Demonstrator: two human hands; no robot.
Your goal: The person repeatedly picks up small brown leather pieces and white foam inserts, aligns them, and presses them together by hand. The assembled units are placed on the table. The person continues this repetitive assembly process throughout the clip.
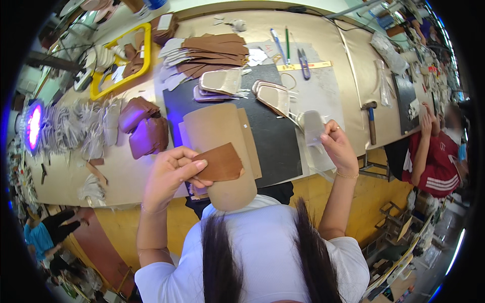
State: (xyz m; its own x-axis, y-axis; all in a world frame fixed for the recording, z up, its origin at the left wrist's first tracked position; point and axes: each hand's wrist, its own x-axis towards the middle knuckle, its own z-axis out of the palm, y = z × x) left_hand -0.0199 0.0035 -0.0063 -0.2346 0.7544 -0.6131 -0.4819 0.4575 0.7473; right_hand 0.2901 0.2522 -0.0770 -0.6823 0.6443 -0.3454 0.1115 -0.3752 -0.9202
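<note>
Brown leather-like piece (222,164), four-sided with a ragged lower right corner, is in the left hand (174,172), pinched between the thumb on top and the fingers curled behind it. It is in front of a long tan panel (218,126) with rounded ends, whose near end overlaps the person's white shirt (273,237); whether the piece touches the panel, I cannot tell for certain. The right hand (341,149), raised to the right of the panel, grips a translucent grey piece (313,126) by its edge between thumb and forefinger.

Beyond the panel, two small stacks of pale rounded pieces (221,82) with loose threads lie on or beside a black mat (278,149). Behind them spreads a fan of brown strips (214,50) with whitish ends. Dark brown folded pieces (146,134) sit left of the mat, with a yellow tray (149,45) farther back. To the right are a yellow ruler (323,64), snips (303,64), a green pencil (288,44) and, near the table edge, a blue-handled hammer (372,123)
</note>
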